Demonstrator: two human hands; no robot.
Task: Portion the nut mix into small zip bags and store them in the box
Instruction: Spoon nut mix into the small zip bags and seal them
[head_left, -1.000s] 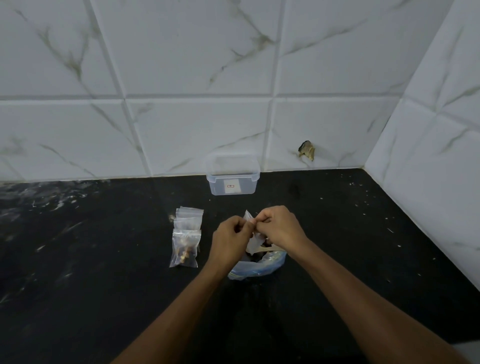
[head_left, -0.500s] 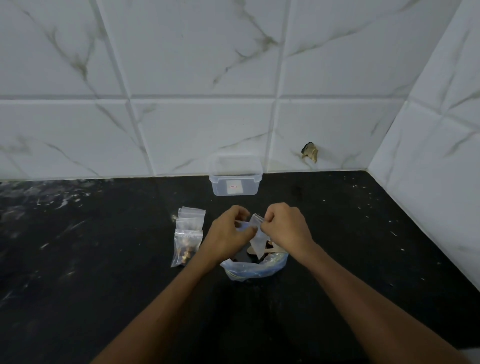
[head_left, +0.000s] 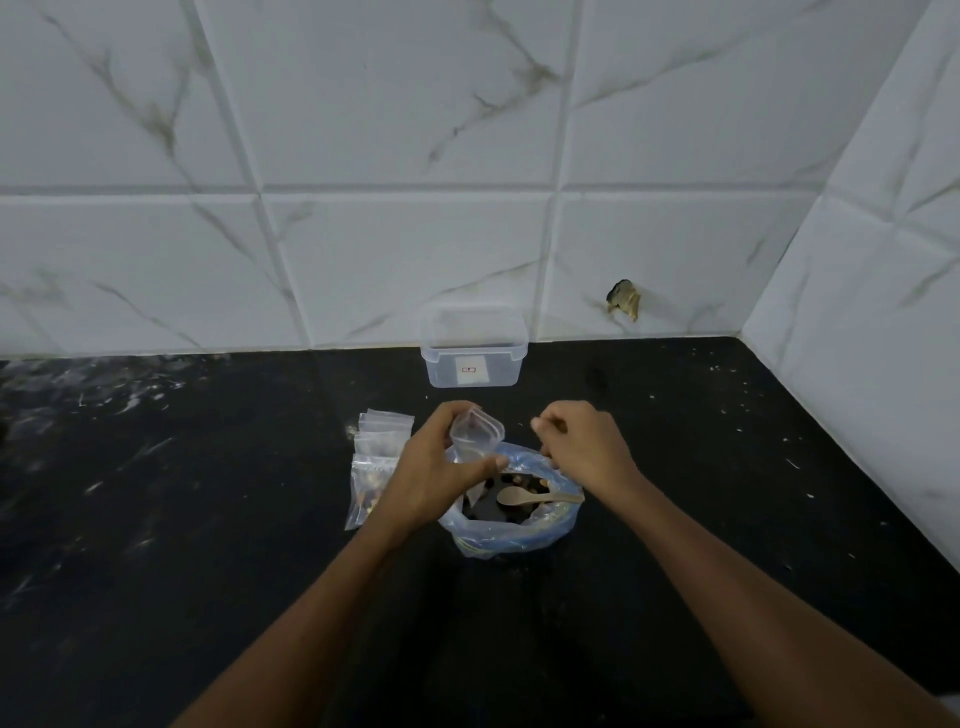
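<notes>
- Left hand gripping small clear zip bag, mouth held open, just above large blue-tinted plastic bag of nut mix on black stone desk
- Right hand just beside, fingers curled, apparently holding nothing; hard to tell for certain
- Pale wooden spoon lying inside the nut mix; best taken by its handle next, scooped modestly; small bag kept upright over the big bag to catch spills
- Filled clear zip bags stacked left; clear lidless plastic box by the tiled wall
- Half a second ago both hands pinching the bag top; now right hand released, mouth wide open
</notes>
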